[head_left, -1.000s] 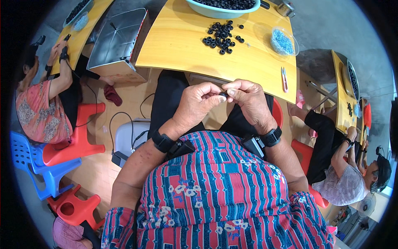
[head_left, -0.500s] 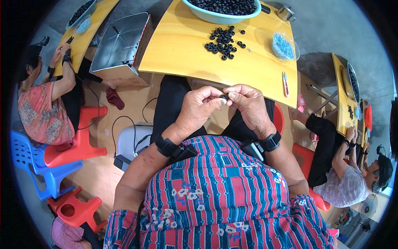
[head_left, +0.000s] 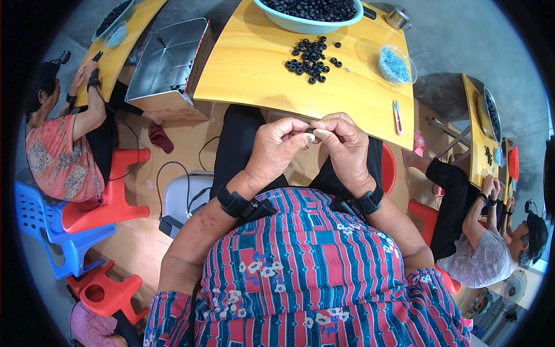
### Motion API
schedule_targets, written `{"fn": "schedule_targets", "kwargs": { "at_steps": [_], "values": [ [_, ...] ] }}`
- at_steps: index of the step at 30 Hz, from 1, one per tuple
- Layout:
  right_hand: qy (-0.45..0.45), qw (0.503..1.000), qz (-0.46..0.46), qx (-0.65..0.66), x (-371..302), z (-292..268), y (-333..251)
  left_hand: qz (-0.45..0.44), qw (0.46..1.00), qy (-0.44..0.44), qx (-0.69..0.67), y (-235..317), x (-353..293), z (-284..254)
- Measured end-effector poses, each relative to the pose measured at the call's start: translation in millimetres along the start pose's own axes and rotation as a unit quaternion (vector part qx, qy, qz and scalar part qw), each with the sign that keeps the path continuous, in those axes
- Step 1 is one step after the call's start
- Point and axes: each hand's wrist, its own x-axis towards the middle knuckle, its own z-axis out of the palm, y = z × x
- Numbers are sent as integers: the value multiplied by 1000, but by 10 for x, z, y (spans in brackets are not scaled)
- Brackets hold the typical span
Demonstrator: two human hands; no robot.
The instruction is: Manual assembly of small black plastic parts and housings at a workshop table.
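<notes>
My left hand (head_left: pixel 277 147) and my right hand (head_left: pixel 345 147) meet in front of me, just short of the table's near edge. Between both sets of thumbs and fingertips is a small black ring-shaped piece (head_left: pixel 310 132), mostly covered by the thumbs. Both hands are closed in a pinch on it. Beyond them, a loose pile of similar black ring-shaped pieces (head_left: pixel 312 56) lies on the yellow wooden table (head_left: pixel 248 75). A pair of small pink-handled thread snips (head_left: pixel 398 118) rests near the right edge.
A pale green basin (head_left: pixel 312 25) full of black pieces stands at the far edge. Right of the pile is a clear bowl (head_left: pixel 395 65) of small bluish pieces; a metal cup (head_left: pixel 399 18) is behind it. An open carton (head_left: pixel 167 63) stands left. Co-workers sit at tables on both sides.
My right hand has turned slightly and its thumb has moved left against the left thumb. The black ring-shaped piece now shows less between the fingers.
</notes>
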Motion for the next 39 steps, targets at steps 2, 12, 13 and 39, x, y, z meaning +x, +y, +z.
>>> {"fn": "schedule_targets", "kwargs": {
  "at_steps": [2, 12, 13, 39],
  "values": [
    [-11, 998, 37, 41, 16, -8, -19, -4, 1000, 5, 3, -3, -3, -5],
    [-86, 918, 245, 299, 65, -158, 79, 24, 999, -9, 25, 23, -30, -5],
    [-85, 918, 245, 299, 64, -166, 77, 23, 1000, -7, 11, 45, -29, 1],
    [-42, 993, 85, 69, -22, -120, -106, 25, 999, 5, 32, -46, -25, 14]
  ]
}}
